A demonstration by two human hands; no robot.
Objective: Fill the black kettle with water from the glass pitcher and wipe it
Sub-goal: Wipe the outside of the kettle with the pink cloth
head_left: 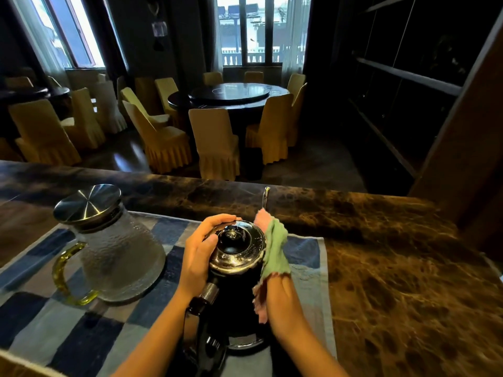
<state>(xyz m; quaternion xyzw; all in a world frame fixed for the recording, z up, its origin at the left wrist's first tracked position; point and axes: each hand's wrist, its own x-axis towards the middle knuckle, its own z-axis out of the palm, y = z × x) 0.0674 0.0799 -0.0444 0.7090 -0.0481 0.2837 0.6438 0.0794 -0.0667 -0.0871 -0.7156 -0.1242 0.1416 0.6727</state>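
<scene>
The black kettle stands on its base on a blue checked cloth, its shiny lid shut and its handle toward me. My left hand grips the lid's left rim from above. My right hand presses a green and pink cloth against the kettle's right side. The glass pitcher, textured, with a steel lid and a yellow handle, stands upright to the kettle's left, apart from it.
The counter is dark brown marble. A thin glass rod stands just behind the kettle. Beyond the counter are a round dark table with yellow-covered chairs and dark shelving at right.
</scene>
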